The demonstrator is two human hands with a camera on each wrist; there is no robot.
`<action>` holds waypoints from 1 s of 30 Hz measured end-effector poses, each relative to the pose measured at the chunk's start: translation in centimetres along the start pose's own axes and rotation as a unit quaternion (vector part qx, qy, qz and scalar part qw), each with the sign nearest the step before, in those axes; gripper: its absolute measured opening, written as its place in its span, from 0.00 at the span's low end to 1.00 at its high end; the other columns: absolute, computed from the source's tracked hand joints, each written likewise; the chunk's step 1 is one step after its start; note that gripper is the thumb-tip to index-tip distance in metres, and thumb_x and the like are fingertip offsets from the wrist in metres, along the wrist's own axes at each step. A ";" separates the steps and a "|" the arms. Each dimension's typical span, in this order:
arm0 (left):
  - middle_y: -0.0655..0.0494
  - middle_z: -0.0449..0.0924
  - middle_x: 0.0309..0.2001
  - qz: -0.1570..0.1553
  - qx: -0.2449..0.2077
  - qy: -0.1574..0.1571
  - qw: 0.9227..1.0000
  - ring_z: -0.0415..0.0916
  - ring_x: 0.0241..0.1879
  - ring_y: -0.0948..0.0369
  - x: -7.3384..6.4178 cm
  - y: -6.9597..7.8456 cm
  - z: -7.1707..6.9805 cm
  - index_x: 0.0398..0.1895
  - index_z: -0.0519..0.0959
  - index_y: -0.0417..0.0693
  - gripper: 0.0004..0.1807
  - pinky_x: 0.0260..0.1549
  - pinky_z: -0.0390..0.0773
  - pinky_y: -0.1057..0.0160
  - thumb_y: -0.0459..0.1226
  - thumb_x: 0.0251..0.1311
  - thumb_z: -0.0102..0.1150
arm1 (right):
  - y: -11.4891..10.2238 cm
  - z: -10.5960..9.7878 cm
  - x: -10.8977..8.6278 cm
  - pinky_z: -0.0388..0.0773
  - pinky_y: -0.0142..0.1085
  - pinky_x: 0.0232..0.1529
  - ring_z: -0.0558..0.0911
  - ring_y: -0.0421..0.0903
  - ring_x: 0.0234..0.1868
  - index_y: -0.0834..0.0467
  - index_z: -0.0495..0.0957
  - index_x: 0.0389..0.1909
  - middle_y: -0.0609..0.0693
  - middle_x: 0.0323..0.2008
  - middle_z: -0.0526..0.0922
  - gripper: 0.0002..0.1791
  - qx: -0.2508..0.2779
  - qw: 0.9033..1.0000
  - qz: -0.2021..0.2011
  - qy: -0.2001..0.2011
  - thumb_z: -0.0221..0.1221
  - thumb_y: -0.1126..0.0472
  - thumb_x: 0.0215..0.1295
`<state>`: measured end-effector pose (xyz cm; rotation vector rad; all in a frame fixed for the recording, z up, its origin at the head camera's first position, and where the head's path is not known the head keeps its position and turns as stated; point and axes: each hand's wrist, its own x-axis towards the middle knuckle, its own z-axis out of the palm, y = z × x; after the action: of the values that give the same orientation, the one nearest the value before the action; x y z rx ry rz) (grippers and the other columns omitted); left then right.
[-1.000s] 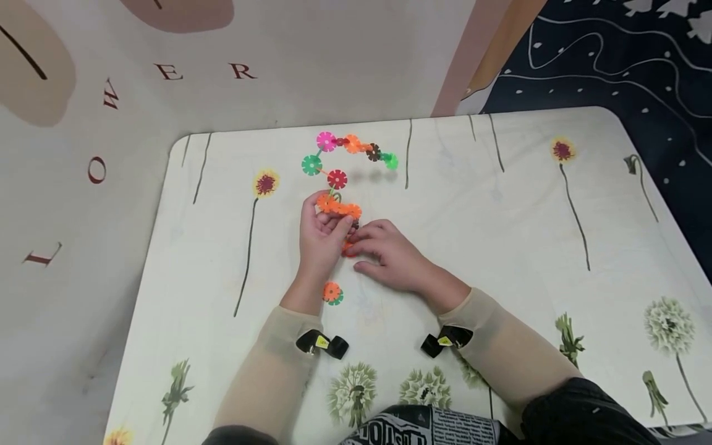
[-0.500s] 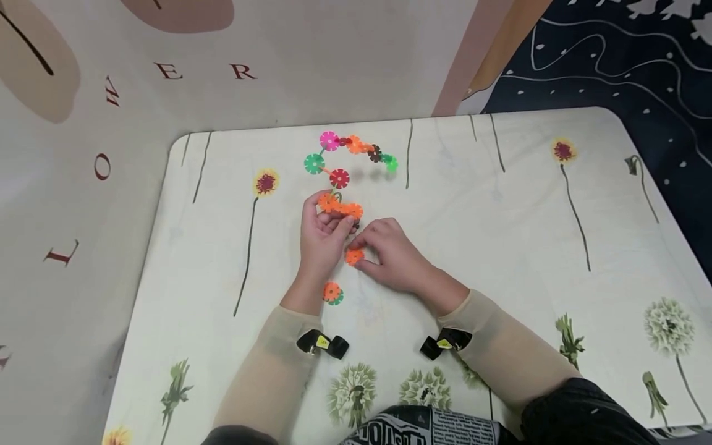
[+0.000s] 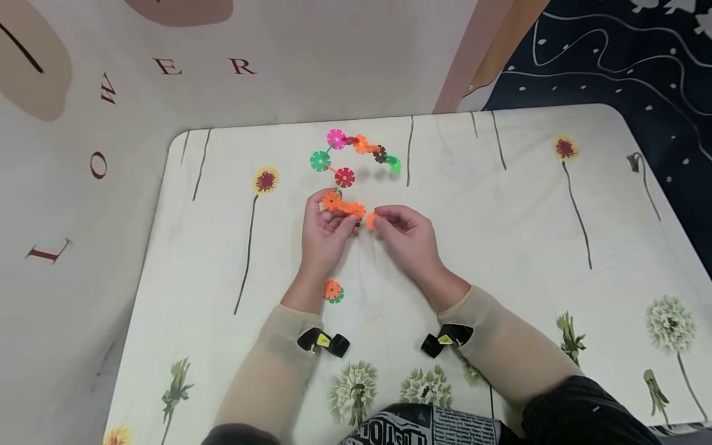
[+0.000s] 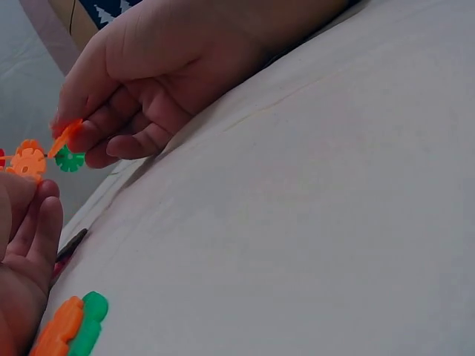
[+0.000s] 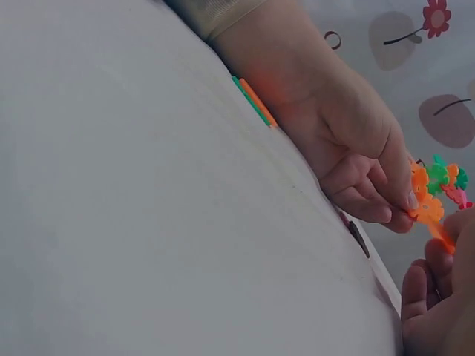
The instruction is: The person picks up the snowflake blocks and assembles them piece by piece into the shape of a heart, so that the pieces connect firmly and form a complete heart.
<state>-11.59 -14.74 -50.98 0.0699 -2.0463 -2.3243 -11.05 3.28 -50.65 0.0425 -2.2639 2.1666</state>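
Note:
A chain of colourful notched plastic discs [image 3: 345,177] curves across the upper middle of the head view, with pink, green, red, brown and orange pieces. My left hand [image 3: 325,232] pinches its near orange end [image 3: 356,210] between thumb and fingers. Just to the right, my right hand [image 3: 408,238] pinches a loose orange notched disc [image 4: 65,138] by its edge, tilted close beside the chain's end disc [image 4: 28,159]. In the right wrist view the held disc [image 5: 442,236] overlaps the chain's orange end, and the right fingers partly hide it.
An orange disc lies over a green disc [image 3: 334,291] on the table beside the left wrist. Dark and red pieces [image 4: 72,245] lie on the table near the left hand. The cloth [image 3: 489,204] bears printed flowers; a wall [image 3: 334,74] stands behind.
My right hand has picked the orange disc off the table and brought it up and forward to the chain's end. My left hand keeps its hold on the chain, nearly still.

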 end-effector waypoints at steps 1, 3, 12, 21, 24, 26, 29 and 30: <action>0.45 0.83 0.47 0.000 0.004 -0.002 1.000 0.85 0.47 0.52 0.0 -0.1 0.0 0.73 0.65 0.52 0.34 0.46 0.88 0.60 0.24 0.70 0.65 | 0.0 0.0 0.0 0.85 0.32 0.42 0.87 0.46 0.39 0.63 0.89 0.50 0.53 0.40 0.90 0.11 0.010 1.000 -0.002 0.009 0.69 0.67 0.69; 0.45 0.84 0.47 0.000 0.011 -0.006 1.000 0.85 0.47 0.51 0.1 -0.1 0.0 0.73 0.65 0.52 0.33 0.47 0.88 0.60 0.25 0.70 0.65 | 0.0 -0.1 0.1 0.85 0.32 0.42 0.87 0.45 0.40 0.64 0.88 0.52 0.54 0.43 0.90 0.13 0.023 1.000 -0.008 0.018 0.70 0.69 0.68; 0.45 0.84 0.51 0.004 0.028 -0.021 0.999 0.86 0.46 0.51 0.1 0.0 0.0 0.74 0.64 0.50 0.33 0.47 0.88 0.60 0.25 0.70 0.65 | -0.1 -0.2 0.0 0.87 0.32 0.41 0.86 0.45 0.40 0.67 0.86 0.56 0.56 0.47 0.89 0.17 0.052 0.998 -0.015 0.012 0.70 0.72 0.67; 0.47 0.85 0.51 0.001 0.045 -0.029 0.999 0.86 0.48 0.52 -0.1 0.2 0.1 0.74 0.65 0.52 0.34 0.49 0.88 0.60 0.25 0.70 0.65 | 0.0 -0.2 0.0 0.83 0.30 0.43 0.85 0.44 0.41 0.65 0.86 0.58 0.56 0.47 0.90 0.16 0.024 1.000 -0.021 0.003 0.68 0.68 0.71; 0.45 0.84 0.49 0.003 0.046 -0.033 0.998 0.86 0.46 0.52 -0.1 0.2 0.1 0.74 0.66 0.51 0.34 0.48 0.88 0.60 0.24 0.70 0.66 | 0.0 -0.3 0.1 0.82 0.31 0.48 0.84 0.45 0.47 0.65 0.85 0.61 0.55 0.53 0.88 0.17 0.008 1.000 -0.029 -0.001 0.67 0.67 0.73; 0.44 0.84 0.48 0.002 0.043 -0.035 0.998 0.86 0.45 0.52 -0.1 0.3 0.1 0.74 0.66 0.51 0.34 0.47 0.88 0.60 0.24 0.70 0.66 | 0.1 -0.3 0.1 0.82 0.32 0.53 0.84 0.45 0.52 0.65 0.84 0.62 0.54 0.57 0.87 0.18 0.002 1.000 -0.031 -0.003 0.67 0.67 0.73; 0.43 0.84 0.46 -0.001 0.041 -0.035 0.999 0.87 0.43 0.52 -0.1 0.3 0.1 0.73 0.67 0.51 0.34 0.46 0.89 0.60 0.24 0.69 0.66 | 0.1 -0.4 0.1 0.82 0.33 0.58 0.84 0.45 0.58 0.64 0.83 0.63 0.51 0.60 0.87 0.19 -0.002 1.000 -0.024 -0.004 0.67 0.66 0.74; 0.43 0.84 0.45 -0.003 0.040 -0.034 0.999 0.87 0.42 0.52 0.0 0.3 0.1 0.73 0.67 0.50 0.33 0.46 0.89 0.60 0.24 0.69 0.66 | 0.1 -0.4 0.1 0.82 0.34 0.59 0.84 0.44 0.59 0.64 0.83 0.63 0.51 0.60 0.87 0.19 -0.001 1.000 -0.019 -0.004 0.67 0.65 0.74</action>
<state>-11.55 -14.70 -50.64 -0.0007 -2.1729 -2.2776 -11.19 3.66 -50.74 0.0928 -2.2502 2.1495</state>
